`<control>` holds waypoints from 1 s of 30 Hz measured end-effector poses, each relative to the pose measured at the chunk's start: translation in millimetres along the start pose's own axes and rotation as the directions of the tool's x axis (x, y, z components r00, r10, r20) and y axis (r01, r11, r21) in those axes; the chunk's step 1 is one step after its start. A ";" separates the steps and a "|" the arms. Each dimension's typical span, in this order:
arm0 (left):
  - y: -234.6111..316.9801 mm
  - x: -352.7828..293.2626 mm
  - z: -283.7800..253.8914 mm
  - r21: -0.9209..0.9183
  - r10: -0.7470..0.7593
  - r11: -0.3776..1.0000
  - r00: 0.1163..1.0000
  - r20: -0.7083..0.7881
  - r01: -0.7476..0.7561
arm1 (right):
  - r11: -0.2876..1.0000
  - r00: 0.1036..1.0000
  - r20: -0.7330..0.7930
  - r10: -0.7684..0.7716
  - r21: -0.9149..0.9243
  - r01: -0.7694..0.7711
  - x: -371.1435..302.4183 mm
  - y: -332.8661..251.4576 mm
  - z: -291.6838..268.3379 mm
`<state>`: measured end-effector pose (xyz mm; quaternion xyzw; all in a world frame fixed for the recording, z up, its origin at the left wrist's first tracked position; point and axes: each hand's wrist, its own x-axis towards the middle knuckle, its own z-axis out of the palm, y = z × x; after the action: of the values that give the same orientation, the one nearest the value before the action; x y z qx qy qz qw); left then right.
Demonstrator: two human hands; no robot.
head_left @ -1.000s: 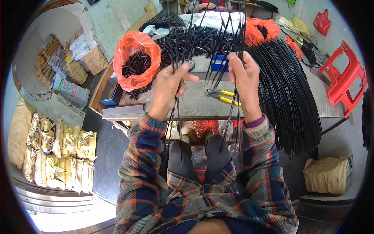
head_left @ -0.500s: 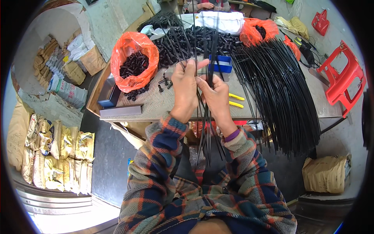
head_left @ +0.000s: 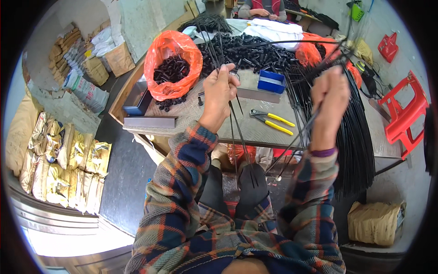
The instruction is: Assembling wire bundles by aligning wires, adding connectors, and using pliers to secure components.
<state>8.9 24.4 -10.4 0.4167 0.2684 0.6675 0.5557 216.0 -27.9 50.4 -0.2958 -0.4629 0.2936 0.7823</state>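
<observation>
Black rods [head_left: 247, 155] pinched in the left hand [head_left: 220, 91], left of the pliers [head_left: 279, 127]; right hand [head_left: 329, 102], right of the pliers, is blurred but looks closed around more rods. Rod pile [head_left: 353, 150] sits right of the pliers, blue box [head_left: 271, 86] just beyond, orange bag [head_left: 164, 93] of black tubes [head_left: 173, 68] well left.
</observation>
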 end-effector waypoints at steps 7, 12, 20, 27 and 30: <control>15.6 -22.2 31.2 0.015 -0.101 0.995 0.994 0.050 0.100 | 0.913 0.965 0.156 0.211 -0.385 -0.138 22.3 15.5 4.0; -5.1 -28.7 55.4 -0.045 -0.100 0.993 0.989 0.110 0.105 | 0.897 0.857 0.395 0.330 -0.414 -0.155 -27.6 40.6 25.5; 0.3 -27.1 29.9 -0.155 -0.063 0.985 0.992 0.114 0.080 | 0.925 0.863 0.367 0.346 -0.286 -0.249 -94.7 69.8 21.7; 7.3 -34.3 24.6 -0.150 -0.041 0.987 0.987 0.154 0.064 | 0.948 0.909 0.275 0.312 -0.036 -0.315 -108.0 72.8 41.2; 2.2 -37.2 22.6 -0.120 -0.022 0.992 0.980 0.195 0.046 | 0.945 0.901 0.291 0.321 -0.033 -0.326 -101.4 71.7 41.1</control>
<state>28.4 -14.4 -6.6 0.4397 0.1784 0.6294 0.6153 125.3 -47.7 -41.9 -0.3154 -0.5155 0.4635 0.6480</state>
